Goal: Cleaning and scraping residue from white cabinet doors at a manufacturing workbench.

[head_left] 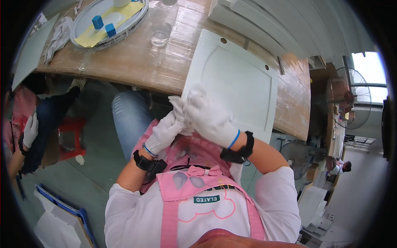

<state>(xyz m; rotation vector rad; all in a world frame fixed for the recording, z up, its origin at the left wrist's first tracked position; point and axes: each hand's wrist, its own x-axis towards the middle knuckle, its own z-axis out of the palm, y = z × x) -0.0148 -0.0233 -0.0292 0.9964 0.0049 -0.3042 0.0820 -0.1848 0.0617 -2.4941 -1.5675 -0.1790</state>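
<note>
Both my hands wear white knit gloves and meet over my lap, at the near left edge of a white panel door [235, 82]. Pinched in my left hand [164, 131] is a small crumpled white piece [177, 104] that looks like cloth. My right hand [210, 117] is curled in against that piece, its upper part smeared by motion; what its fingers grip is hidden. The door has a raised border around a recessed centre and two round holes along its far edge. It lies on the table and juts out over the near edge.
The film-wrapped brown table [111, 66] carries a round lid [142, 18] with yellow paper and two blue blocks [104, 26], plus a clear cup [161, 34]. Long white boards [264, 20] are stacked at the far right. Another person's gloved hand [30, 130] and a red stool [72, 138] are at left.
</note>
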